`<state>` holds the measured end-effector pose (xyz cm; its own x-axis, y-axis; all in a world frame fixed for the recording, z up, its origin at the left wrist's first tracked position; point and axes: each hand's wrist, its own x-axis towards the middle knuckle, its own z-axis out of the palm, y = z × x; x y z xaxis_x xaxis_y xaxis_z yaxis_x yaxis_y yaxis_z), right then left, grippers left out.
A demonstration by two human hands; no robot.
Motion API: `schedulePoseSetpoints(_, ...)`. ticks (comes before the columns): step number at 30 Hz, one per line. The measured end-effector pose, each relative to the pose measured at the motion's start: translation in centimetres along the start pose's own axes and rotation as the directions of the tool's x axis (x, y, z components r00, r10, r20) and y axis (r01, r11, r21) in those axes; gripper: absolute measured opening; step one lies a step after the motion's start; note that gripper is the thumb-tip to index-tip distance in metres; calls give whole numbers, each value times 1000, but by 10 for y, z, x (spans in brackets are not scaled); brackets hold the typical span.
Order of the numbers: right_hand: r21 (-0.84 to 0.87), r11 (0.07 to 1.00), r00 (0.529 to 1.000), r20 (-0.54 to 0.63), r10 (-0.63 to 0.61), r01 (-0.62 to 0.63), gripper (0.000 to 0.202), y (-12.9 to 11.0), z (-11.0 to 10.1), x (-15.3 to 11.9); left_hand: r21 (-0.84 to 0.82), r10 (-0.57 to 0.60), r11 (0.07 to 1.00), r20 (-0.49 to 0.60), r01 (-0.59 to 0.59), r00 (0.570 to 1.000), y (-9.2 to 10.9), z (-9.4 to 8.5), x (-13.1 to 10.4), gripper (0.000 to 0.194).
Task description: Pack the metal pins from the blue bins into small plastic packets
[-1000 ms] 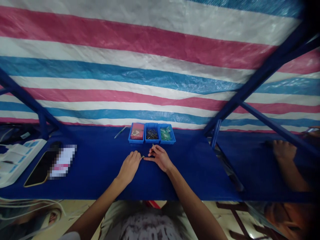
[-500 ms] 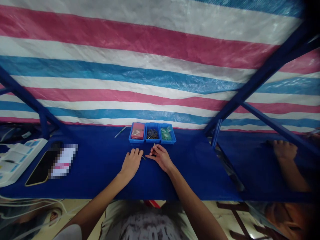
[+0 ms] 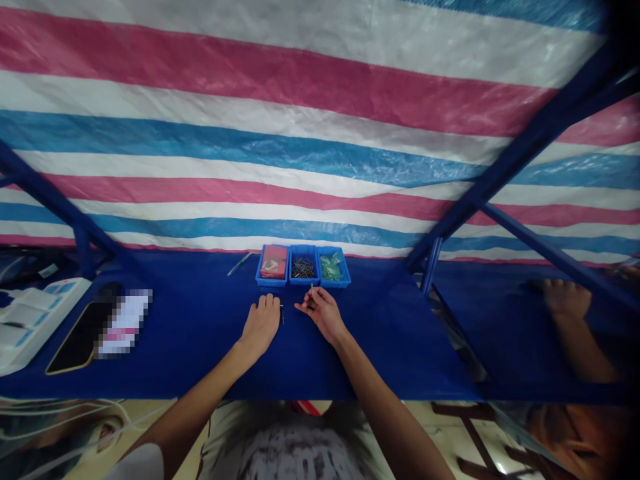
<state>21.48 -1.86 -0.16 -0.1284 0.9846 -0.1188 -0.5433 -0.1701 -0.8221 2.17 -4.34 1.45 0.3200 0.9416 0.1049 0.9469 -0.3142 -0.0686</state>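
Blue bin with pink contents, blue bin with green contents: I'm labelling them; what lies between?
A blue plastic bin of thin metallic pieces, in head view.

The person is wearing a pale top (image 3: 305,457), its greyish-white front carrying dark, blotchy marks that are forming blocky, letter-like shapes, too blurred to read. A plain whitish sleeve (image 3: 145,461) is covering the upper left arm and ending in a simple edge, leaving the forearm bare. Light cloth (image 3: 223,427) is covering the lap. The left hand (image 3: 261,325) and right hand (image 3: 325,316) are showing bare, with slender fingers.
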Motion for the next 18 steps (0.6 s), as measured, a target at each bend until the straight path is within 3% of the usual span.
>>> schedulePoseSetpoints(8, -173, 979, 989, -76, -125, 110, 36, 1, 3, 1, -24, -64, 998, -2, 64, 998, -3, 5, 4, 26)
schedulePoseSetpoints(18, -367, 911, 979, -11, -205, 187, 33, 4, 3, 0, 10, -69, 998, -41, 70, 997, -7, 14, 8, 19)
